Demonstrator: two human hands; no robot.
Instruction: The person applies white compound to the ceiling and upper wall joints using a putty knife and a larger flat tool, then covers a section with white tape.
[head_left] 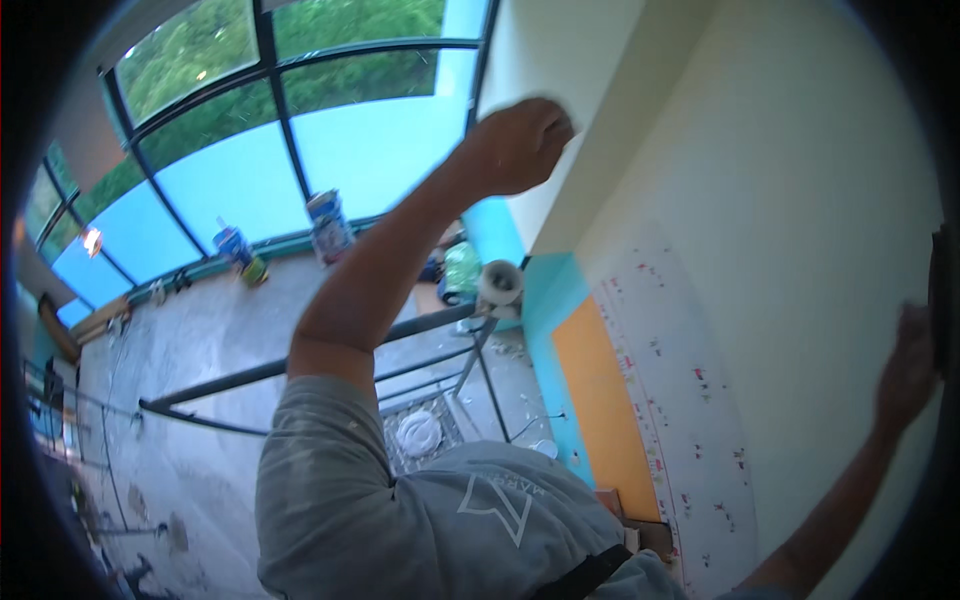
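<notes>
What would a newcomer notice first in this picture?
First, probably the left hand, raised at top centre, fingers curled. Next, the bright windows at upper left and the orange patch low on the wall. At far right, the right hand is at a dark object.

A room being done up, by the look of it — bare, marked concrete floor (205,325), a metal frame (230,383) standing on it, containers (328,230) by tall windows (220,190), and a wall (800,190) in cream, turquoise and orange — hardly a furnished home.

Grey shirt (430,535), pale lettering (526,484) (beside angular outline (514,520))
</notes>
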